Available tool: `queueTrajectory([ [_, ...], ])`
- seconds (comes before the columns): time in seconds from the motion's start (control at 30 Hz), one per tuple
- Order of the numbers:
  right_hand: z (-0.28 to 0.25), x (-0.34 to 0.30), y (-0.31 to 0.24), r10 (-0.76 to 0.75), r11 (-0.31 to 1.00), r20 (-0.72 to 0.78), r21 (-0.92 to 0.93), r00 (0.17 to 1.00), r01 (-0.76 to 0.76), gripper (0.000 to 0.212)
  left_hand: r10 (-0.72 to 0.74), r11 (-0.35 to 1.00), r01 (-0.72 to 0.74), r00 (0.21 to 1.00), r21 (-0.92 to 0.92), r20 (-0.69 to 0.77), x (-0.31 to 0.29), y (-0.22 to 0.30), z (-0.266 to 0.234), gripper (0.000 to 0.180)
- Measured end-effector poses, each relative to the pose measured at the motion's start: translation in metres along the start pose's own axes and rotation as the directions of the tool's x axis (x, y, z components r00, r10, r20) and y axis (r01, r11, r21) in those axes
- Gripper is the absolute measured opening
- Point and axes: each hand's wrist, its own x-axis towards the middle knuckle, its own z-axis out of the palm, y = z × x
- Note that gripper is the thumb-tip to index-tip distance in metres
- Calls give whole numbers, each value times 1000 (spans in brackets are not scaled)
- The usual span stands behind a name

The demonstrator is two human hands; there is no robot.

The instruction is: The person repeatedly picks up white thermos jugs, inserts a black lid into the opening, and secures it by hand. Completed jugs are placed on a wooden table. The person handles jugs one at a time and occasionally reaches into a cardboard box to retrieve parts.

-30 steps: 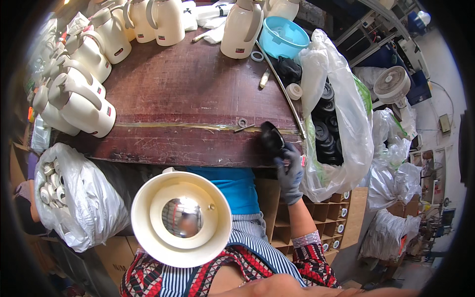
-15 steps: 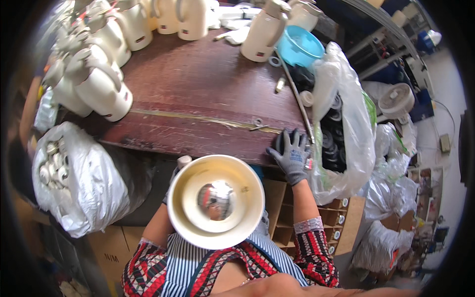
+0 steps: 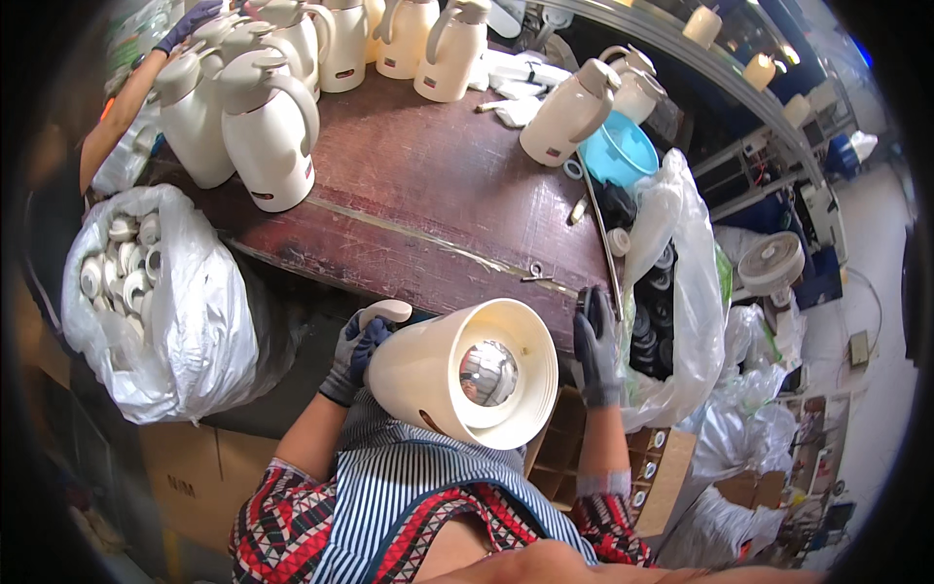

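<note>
A cream thermos jug lies tilted over my lap, its wide open end turned up and to the right. Inside that end shows the silvery, mirror-like dome of the liner. My left hand, in a grey and navy glove, is closed around the jug's handle at the left. Gloved likewise, my right hand is at the table's front right edge, beside a plastic bag of black round parts. Its fingers are closed around a dark, round-looking part, partly hidden by the glove.
Several finished-looking jugs stand on the brown table, mostly at the left and back. A blue basin and a metal rod are at the right. A white sack of pale parts stands left. Another person's arm reaches in there.
The jug has tipped over to the right, exposing its side and my left hand. My right hand has turned from lying palm-down with spread fingers to upright with fingers together. The view has shifted.
</note>
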Motion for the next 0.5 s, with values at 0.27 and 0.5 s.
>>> queueTrajectory([
  [0.27,-2,-56,-205,-464,853,371,-58,804,519,98,150,984,-154,988,91,43,6,13,-6,20],
  [0.5,1,-58,-195,-602,760,377,2,704,649,97,-55,998,52,992,23,110,18,40,7,18],
])
